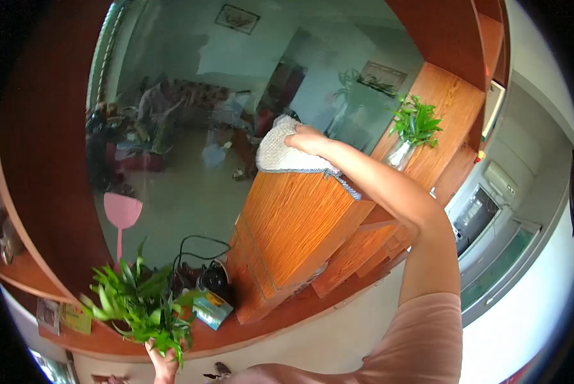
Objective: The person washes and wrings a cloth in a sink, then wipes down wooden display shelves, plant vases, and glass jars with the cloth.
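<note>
My right hand (307, 139) is closed on a pale, nubby cloth (277, 150) with a dark striped edge. The cloth lies on the upper end of an orange wood-grain shelf unit (287, 217), beside a large glass panel (197, 115). At the lower left, my left hand (163, 363) is closed at the bottom of a green leafy plant (139, 304). Leaves cover part of its fingers, and whatever container the stems stand in is hidden.
Another leafy plant (417, 120) stands in a clear glass vase (399, 155) on the right-hand wooden shelf. Near the left plant are a pink fly swatter (123, 211), a dark object with a black cable (214, 278) and a teal-and-yellow box (212, 310). The glass reflects a room.
</note>
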`<state>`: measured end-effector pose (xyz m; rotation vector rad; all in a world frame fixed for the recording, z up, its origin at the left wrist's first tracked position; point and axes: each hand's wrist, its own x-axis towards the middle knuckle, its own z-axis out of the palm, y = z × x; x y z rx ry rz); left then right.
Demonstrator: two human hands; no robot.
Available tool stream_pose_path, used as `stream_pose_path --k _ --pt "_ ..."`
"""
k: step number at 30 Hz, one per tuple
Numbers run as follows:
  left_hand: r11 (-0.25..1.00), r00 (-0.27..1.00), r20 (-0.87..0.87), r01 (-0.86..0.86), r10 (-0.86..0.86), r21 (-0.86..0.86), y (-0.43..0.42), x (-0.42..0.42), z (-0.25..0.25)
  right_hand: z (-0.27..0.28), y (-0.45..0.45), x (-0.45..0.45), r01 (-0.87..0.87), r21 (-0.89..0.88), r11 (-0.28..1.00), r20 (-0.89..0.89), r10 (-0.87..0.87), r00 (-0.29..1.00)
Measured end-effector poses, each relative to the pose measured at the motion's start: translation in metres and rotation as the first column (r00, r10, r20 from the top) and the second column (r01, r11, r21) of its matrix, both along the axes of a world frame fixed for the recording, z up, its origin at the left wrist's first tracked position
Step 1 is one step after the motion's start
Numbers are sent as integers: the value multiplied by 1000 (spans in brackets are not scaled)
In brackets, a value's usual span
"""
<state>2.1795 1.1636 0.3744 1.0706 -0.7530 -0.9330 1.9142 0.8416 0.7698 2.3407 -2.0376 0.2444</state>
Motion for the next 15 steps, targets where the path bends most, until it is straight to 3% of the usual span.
stream_pose_path --k 1,3,4,5,7,8,10,11,12,13,14,15 --pt "996 999 -32 24 -22 87 5 -2 20 -6 4 3 -13 16 1000 -7 14 1000" --pt "998 999 29 35 -36 44 10 -4 24 -21 18 7 -243 -249 937 -511 86 855" --pt "998 993 98 60 -59 -14 13 -2 21 -13 42 22 -218 -106 970 -627 105 772" --pt "998 993 102 58 -57 -4 18 1 16 -18 46 27 -221 -98 970 -622 113 775" --pt "1000 953 301 26 -23 -3 31 6 -3 -34 58 34 -254 -44 966 -950 38 310" --pt "1000 958 285 27 -28 8 36 7 -16 -42 69 34 -285 4 959 -972 71 226" --pt "994 997 -8 -76 77 77 50 4 -45 -63 94 36 -228 189 955 -959 229 167" --pt "992 996 -31 -77 80 99 58 6 -54 -79 107 33 -200 251 947 -947 283 150" --pt "987 974 178 -152 142 45 64 11 -60 -110 114 19 -214 354 910 -926 373 52" --pt "976 904 372 -218 212 -26 67 14 -65 -124 143 25 -129 453 882 -880 465 94" --pt "981 961 200 -196 192 1 70 17 -72 -138 160 22 -156 484 861 -866 497 59" --pt "976 979 -16 -199 201 85 79 21 -102 -164 159 -3 -63 549 833 -672 485 559"
